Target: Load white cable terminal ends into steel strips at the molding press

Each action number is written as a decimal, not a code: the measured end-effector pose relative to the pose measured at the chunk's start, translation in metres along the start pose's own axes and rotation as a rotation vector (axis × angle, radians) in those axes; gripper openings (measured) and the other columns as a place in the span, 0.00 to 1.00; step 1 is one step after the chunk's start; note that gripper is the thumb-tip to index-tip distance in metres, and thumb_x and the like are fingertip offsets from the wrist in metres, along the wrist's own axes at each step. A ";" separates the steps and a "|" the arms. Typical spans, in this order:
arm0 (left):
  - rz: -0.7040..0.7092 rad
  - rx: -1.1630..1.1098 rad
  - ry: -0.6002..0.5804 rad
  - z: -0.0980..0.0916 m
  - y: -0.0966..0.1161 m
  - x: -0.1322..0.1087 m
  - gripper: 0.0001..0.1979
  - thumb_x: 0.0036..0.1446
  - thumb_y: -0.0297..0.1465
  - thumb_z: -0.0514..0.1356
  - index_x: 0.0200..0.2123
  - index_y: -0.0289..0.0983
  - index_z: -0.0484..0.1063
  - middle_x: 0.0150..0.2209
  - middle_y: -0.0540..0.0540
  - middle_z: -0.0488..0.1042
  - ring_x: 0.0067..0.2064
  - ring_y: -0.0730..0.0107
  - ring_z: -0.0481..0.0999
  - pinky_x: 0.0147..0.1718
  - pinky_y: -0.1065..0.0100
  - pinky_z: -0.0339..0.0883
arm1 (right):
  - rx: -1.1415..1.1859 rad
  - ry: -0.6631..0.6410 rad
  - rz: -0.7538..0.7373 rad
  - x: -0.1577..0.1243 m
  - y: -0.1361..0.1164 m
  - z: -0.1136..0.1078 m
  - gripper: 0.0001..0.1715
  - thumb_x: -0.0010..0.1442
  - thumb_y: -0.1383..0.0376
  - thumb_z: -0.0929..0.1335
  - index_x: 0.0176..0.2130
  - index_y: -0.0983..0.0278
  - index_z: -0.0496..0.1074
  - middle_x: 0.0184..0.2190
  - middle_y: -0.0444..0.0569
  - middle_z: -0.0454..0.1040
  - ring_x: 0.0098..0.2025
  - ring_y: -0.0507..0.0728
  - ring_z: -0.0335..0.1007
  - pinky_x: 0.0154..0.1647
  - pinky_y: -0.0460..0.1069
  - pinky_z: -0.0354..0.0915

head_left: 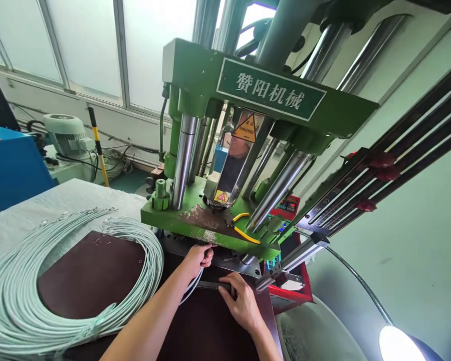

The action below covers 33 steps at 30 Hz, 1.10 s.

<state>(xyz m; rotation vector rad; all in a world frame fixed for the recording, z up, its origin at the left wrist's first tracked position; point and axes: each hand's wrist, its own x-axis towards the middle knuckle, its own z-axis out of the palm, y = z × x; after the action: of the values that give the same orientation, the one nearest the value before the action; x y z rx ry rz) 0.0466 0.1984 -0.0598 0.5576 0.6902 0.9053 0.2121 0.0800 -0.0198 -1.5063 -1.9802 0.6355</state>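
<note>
Your L hand clenches white cable, 2 strands showing, by green plate's near edge. R hand's fingers bend at 1 dark bar; can't tell if gripping. 1 cable coil L, 1 pliers on plate, R side. Open tabletop btwn forearms, near.

Both hands are bare, and bare skin runs on past the wrists. The left forearm shows at length, smooth and rounded, broad toward the elbow and tapering evenly to a narrow wrist; its left hand looks compact, some fingers partly hidden. The right hand, near the right edge of the worktop, has a broad back, slim fingers and a distinct thumb. Its right forearm shows only briefly. Nail detail is too small to tell.
</note>
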 end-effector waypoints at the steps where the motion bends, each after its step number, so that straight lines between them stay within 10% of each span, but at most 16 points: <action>1: 0.003 -0.001 0.001 0.000 -0.001 0.000 0.11 0.63 0.37 0.57 0.39 0.33 0.70 0.28 0.53 0.69 0.22 0.80 0.65 0.19 0.75 0.63 | 0.002 0.003 0.001 0.000 0.000 0.000 0.15 0.62 0.58 0.65 0.44 0.61 0.76 0.40 0.50 0.74 0.30 0.53 0.67 0.33 0.48 0.66; 33: 0.074 0.048 -0.014 -0.012 0.003 -0.003 0.10 0.63 0.36 0.57 0.37 0.33 0.69 0.24 0.56 0.64 0.18 0.83 0.57 0.15 0.77 0.54 | 0.009 0.029 0.007 -0.001 0.016 0.025 0.16 0.63 0.55 0.64 0.43 0.61 0.76 0.39 0.50 0.75 0.30 0.54 0.67 0.34 0.48 0.65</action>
<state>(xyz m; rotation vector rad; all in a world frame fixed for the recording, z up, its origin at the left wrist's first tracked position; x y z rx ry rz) 0.0351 0.1993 -0.0653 0.6346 0.6838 0.9551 0.2062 0.0823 -0.0490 -1.5089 -1.9487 0.6213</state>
